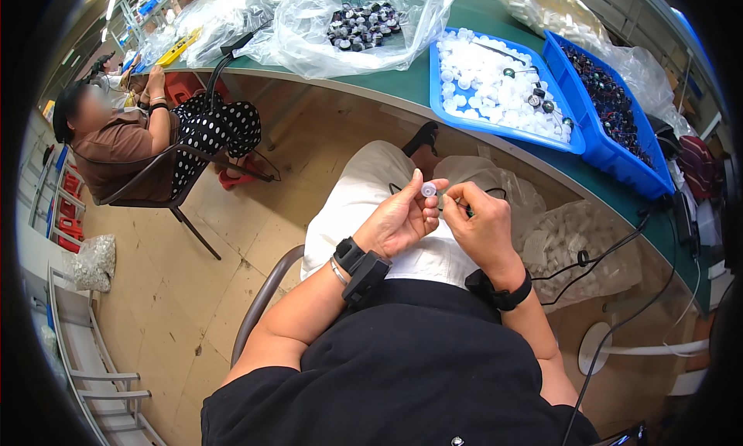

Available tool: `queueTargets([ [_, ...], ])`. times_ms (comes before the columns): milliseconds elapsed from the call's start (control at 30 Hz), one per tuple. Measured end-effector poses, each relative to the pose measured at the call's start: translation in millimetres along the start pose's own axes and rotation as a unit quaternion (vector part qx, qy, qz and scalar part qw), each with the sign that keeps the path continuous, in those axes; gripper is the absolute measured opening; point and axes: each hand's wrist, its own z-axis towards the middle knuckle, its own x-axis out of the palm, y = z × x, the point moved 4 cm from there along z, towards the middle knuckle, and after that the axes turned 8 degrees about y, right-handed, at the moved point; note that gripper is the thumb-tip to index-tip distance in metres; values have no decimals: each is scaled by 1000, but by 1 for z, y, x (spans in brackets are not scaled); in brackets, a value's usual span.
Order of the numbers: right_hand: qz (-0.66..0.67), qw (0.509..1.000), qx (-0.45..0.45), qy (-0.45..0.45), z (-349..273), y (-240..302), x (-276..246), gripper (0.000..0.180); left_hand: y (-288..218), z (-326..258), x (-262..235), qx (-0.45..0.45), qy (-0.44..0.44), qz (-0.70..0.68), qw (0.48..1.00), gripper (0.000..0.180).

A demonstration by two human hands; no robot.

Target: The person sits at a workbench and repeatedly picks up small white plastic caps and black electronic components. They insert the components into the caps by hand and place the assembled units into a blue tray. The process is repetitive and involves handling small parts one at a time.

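Observation:
Above my lap, my left hand (401,220) pinches a small round white plastic cap (429,190) between thumb and fingers, its round face showing. Close beside it on the right, my right hand (481,223) is closed, fingertips together. A small dark green part (469,211) shows at its fingers, mostly hidden by them. Thin dark wire loops out near both hands. The blue tray (433,82) beyond my hands holds many similar white caps, with a few dark round parts on wires lying on top.
A deeper blue bin (619,167) of dark wired parts stands right of the tray on the green table (371,86). Behind lies a clear bag (298,43) of small black-and-white parts. Black cables (592,264) hang at right above a bag of white pieces (576,241). A seated person (128,140) is at left.

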Motion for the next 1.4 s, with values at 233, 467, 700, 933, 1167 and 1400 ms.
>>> queueTargets([
  [233, -10, 1000, 6, 5, 0, -1, 0, 7, -1, 0, -3, 4, -4, -4, 1000, 46],
  [467, 14, 1000, 8, -6, 0, -2, 3, 6, 2, 2, -5, 1, -11, 40, 999, 43],
  [700, 8, 1000, 16, 10, 0, -2, 2, 4, 1, 0, -3, 6, -9, 23, 1000, 41],
  [933, 31, 999, 26, -22, 1, -3, -6, 6, 0, -1, 0, 5, -25, 8, 1000, 40],
  [1167, 15, 989, 24, -144, 58, -19, -85, 10, -3, -2, 2, 12, -18, -1, 1000, 42],
  [1400, -174, 983, 53, -14, 193, -68, -129, 24, -16, 14, 6, 9, 1, 29, 1000, 40],
])
